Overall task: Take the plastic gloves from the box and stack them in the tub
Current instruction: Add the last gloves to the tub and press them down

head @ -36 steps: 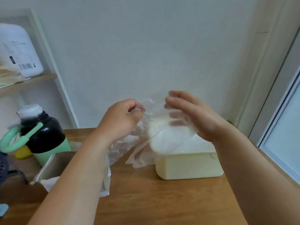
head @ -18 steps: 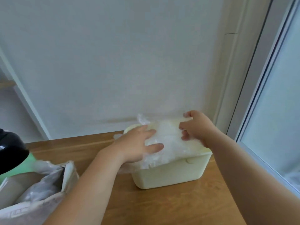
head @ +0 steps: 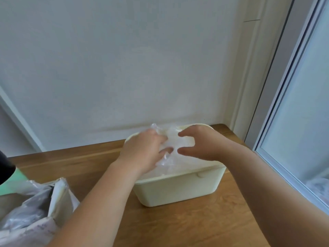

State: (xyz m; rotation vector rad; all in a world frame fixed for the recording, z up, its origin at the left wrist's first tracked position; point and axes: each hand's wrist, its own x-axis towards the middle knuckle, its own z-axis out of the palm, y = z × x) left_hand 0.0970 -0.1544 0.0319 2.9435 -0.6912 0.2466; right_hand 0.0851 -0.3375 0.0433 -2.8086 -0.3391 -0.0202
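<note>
A wooden bench [head: 195, 225] meets a white wall [head: 124, 59], with a window [head: 302, 113] at the right. One torn box [head: 58, 198] sits at the lower left and one cream tub [head: 178, 191] in the middle. The plastic gloves [head: 178, 163] lie heaped in the tub, too crumpled to count. The left hand [head: 144, 152] presses them with straight fingers. The right hand [head: 204, 145], released and spread, touches them. Half a second ago it was at the tub's far rim.
</note>
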